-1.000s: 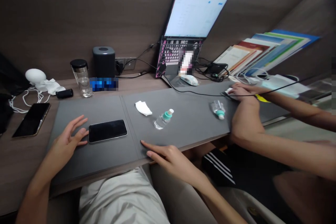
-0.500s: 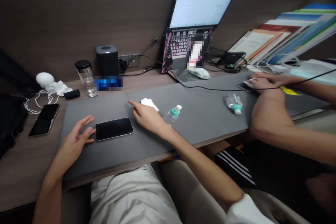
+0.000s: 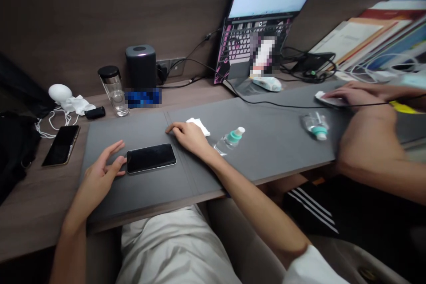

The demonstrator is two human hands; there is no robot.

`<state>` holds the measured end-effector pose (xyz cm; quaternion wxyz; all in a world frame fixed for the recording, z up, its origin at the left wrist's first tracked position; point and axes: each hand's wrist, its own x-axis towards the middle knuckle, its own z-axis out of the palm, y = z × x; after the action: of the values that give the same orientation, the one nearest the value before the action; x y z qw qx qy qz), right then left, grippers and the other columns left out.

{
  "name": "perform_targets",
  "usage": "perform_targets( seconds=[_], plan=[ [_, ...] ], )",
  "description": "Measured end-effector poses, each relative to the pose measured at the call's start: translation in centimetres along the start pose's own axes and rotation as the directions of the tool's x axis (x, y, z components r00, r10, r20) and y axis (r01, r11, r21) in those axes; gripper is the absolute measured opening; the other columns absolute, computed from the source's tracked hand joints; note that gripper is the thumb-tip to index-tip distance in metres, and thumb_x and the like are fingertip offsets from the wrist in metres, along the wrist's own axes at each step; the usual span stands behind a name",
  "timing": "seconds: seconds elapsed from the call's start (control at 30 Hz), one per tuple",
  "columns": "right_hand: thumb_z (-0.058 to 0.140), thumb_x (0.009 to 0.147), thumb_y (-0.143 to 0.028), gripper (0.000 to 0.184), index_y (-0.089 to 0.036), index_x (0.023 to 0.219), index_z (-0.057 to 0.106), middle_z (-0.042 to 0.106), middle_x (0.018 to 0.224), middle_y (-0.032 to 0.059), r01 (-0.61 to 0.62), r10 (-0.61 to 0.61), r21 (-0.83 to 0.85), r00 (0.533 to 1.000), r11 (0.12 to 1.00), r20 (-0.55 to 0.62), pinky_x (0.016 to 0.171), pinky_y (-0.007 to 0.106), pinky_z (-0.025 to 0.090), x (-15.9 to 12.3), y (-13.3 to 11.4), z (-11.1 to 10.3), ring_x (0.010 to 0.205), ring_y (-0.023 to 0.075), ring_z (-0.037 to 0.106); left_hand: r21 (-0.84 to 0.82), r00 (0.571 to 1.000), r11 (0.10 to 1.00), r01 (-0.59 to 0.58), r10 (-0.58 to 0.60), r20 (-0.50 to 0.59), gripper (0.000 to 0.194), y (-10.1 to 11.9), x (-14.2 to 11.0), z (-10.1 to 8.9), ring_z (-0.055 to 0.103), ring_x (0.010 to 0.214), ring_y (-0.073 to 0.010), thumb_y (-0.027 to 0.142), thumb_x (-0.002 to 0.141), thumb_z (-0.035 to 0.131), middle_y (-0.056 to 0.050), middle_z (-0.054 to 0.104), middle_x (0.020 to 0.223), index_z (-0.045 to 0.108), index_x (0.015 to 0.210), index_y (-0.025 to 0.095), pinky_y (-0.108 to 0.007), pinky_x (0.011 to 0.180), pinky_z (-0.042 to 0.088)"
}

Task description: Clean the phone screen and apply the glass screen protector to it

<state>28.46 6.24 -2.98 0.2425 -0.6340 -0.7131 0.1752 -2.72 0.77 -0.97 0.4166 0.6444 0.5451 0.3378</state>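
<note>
Left hand point(image 3: 102, 173) spread at the smartphone point(image 3: 151, 158); right hand point(image 3: 190, 138) loosely curled near the spray bottle point(image 3: 229, 141) holding clear liquid.

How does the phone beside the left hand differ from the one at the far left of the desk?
The near phone, beside the left hand, lies on the gray mat; the far-left phone lies on the wood desk. The near phone has a silvery rim, the far-left phone a gold-toned one. The near phone lies roughly crosswise to the wearer, while the far-left phone points mostly away. Both lie flat, dark screens up.
</note>
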Motion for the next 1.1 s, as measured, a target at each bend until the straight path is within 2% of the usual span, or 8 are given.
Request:
perform_targets(
  seconds=[0.13, 0.2, 0.3, 0.5, 0.6, 0.83, 1.0, 1.1],
  plan=[
    [0.044, 0.100, -0.021, 0.047, -0.028, 0.135, 0.075, 0.083, 0.116, 0.0021, 0.025, -0.025, 0.013, 1.000, 1.000, 0.017, 0.091, 0.031, 0.050, 0.0, -0.2, 0.1, 0.103, 0.0226, 0.074, 0.004, 1.000, 1.000, 0.000, 0.000, -0.010, 0.073, 0.0, 0.0, -0.1, 0.076, 0.123, -0.0359, 0.071, 0.093, 0.069, -0.012, 0.055, 0.165, 0.058, 0.154, 0.033, -0.047, 0.091, 0.070],
    [0.045, 0.100, -0.021, 0.046, -0.031, 0.131, 0.078, 0.083, 0.114, -0.0007, 0.040, -0.041, 0.024, 0.998, 0.999, 0.038, 0.090, 0.029, 0.050, 0.0, -0.3, 0.1, 0.101, 0.0208, 0.074, 0.007, 1.000, 1.000, -0.001, 0.001, -0.011, 0.073, -0.1, 0.0, -0.1, 0.076, 0.123, -0.0358, 0.072, 0.093, 0.069, -0.012, 0.054, 0.165, 0.058, 0.154, 0.033, -0.048, 0.091, 0.070],
    [0.038, 0.102, -0.019, 0.049, -0.028, 0.127, 0.079, 0.084, 0.109, 0.0012, 0.001, -0.001, 0.015, 1.000, 1.000, 0.004, 0.086, 0.029, 0.051, -0.1, -0.5, -0.1, 0.098, 0.0212, 0.074, 0.008, 1.000, 1.000, 0.000, 0.000, -0.024, 0.074, -0.2, 0.2, -0.2, 0.075, 0.123, -0.0363, 0.072, 0.092, 0.069, -0.012, 0.056, 0.164, 0.059, 0.154, 0.033, -0.047, 0.089, 0.070],
    [0.041, 0.103, -0.021, 0.048, -0.027, 0.138, 0.072, 0.083, 0.114, 0.0045, -0.031, 0.028, -0.033, 0.998, 0.999, -0.063, 0.089, 0.032, 0.049, -0.6, -0.9, -0.2, 0.103, 0.0243, 0.074, 0.016, 0.999, 1.000, -0.006, 0.006, -0.044, 0.074, 0.0, 0.2, -0.1, 0.076, 0.122, -0.0363, 0.074, 0.091, 0.069, -0.012, 0.059, 0.161, 0.061, 0.152, 0.032, -0.046, 0.088, 0.070],
    [0.044, 0.102, -0.022, 0.043, -0.028, 0.132, 0.075, 0.083, 0.106, 0.0036, -0.024, 0.021, -0.054, 0.999, 0.998, -0.050, 0.086, 0.031, 0.049, -0.9, -1.1, -0.2, 0.098, 0.0243, 0.075, 0.037, 0.999, 0.999, 0.008, -0.006, -0.045, 0.076, 0.1, 0.2, -0.2, 0.076, 0.121, -0.0365, 0.074, 0.091, 0.068, -0.013, 0.063, 0.156, 0.060, 0.153, 0.031, -0.045, 0.088, 0.070],
    [0.045, 0.102, -0.023, 0.041, -0.026, 0.130, 0.075, 0.083, 0.103, 0.0060, -0.039, 0.036, -0.099, 0.999, 0.994, -0.037, 0.085, 0.032, 0.048, -1.0, -1.1, -0.3, 0.099, 0.0259, 0.075, 0.111, 0.999, 0.993, 0.031, -0.026, -0.047, 0.077, 0.4, -0.1, -0.1, 0.077, 0.119, -0.0365, 0.076, 0.092, 0.065, -0.013, 0.073, 0.144, 0.061, 0.152, 0.029, -0.044, 0.090, 0.069],
    [0.038, 0.104, -0.023, 0.055, -0.021, 0.157, 0.054, 0.083, 0.107, 0.0085, -0.050, 0.048, -0.086, 0.999, 0.995, -0.021, 0.086, 0.033, 0.049, -0.7, -1.1, 0.2, 0.099, 0.0272, 0.075, 0.114, 0.998, 0.993, 0.019, -0.012, -0.057, 0.076, 0.7, -0.3, 0.1, 0.079, 0.115, -0.0359, 0.077, 0.090, 0.066, -0.011, 0.077, 0.137, 0.064, 0.150, 0.030, -0.043, 0.086, 0.070],
    [0.043, 0.103, -0.023, 0.055, -0.022, 0.155, 0.059, 0.083, 0.115, 0.0091, -0.029, 0.032, -0.075, 0.999, 0.997, 0.038, 0.089, 0.034, 0.050, -0.4, -1.0, 0.3, 0.102, 0.0274, 0.076, 0.121, 0.998, 0.993, 0.010, -0.002, -0.065, 0.076, 0.8, -0.3, 0.1, 0.080, 0.112, -0.0358, 0.078, 0.089, 0.067, -0.010, 0.079, 0.132, 0.066, 0.148, 0.030, -0.042, 0.083, 0.070]
  ],
)
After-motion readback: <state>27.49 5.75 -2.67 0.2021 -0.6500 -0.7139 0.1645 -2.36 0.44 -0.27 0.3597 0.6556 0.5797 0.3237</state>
